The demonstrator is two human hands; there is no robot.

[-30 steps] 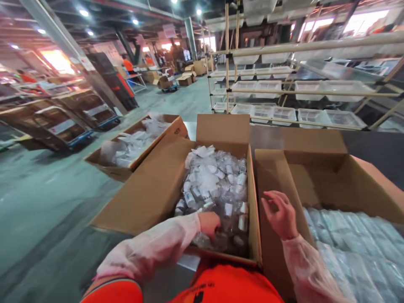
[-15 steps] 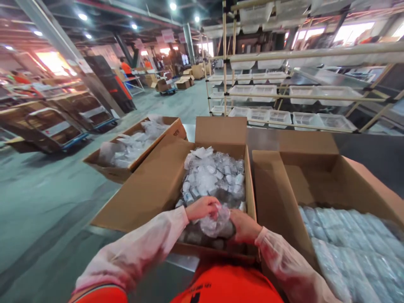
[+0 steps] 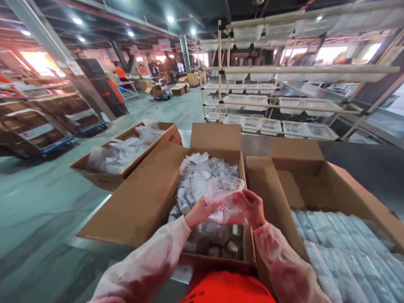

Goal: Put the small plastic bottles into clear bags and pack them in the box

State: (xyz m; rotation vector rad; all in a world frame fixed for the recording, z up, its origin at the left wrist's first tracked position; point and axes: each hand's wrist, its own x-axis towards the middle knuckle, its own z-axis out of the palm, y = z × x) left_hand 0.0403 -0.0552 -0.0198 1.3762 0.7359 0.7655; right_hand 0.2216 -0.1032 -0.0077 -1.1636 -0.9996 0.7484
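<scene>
A clear plastic bag (image 3: 224,198) is stretched between my two hands, above the middle cardboard box (image 3: 216,136). My left hand (image 3: 200,210) pinches its left side, and my right hand (image 3: 252,206) grips its right side, fingers closed on the film. Under and beyond the bag, the box holds many small clear bottles (image 3: 183,205) with white labels or caps, some in loose plastic. Whether anything is inside the bag is too blurred to tell.
At the right, an open box (image 3: 268,185) holds rows of wrapped packs (image 3: 344,235). Behind on the left, another box (image 3: 172,134) contains white and clear plastic pieces (image 3: 129,147). A rack with white bins (image 3: 246,101) stands ahead, and carts (image 3: 57,145) at far left.
Both hands have risen from the near part of the box, lifting the plastic, which was bunched and is now spread between them. The camera view has shifted slightly.
</scene>
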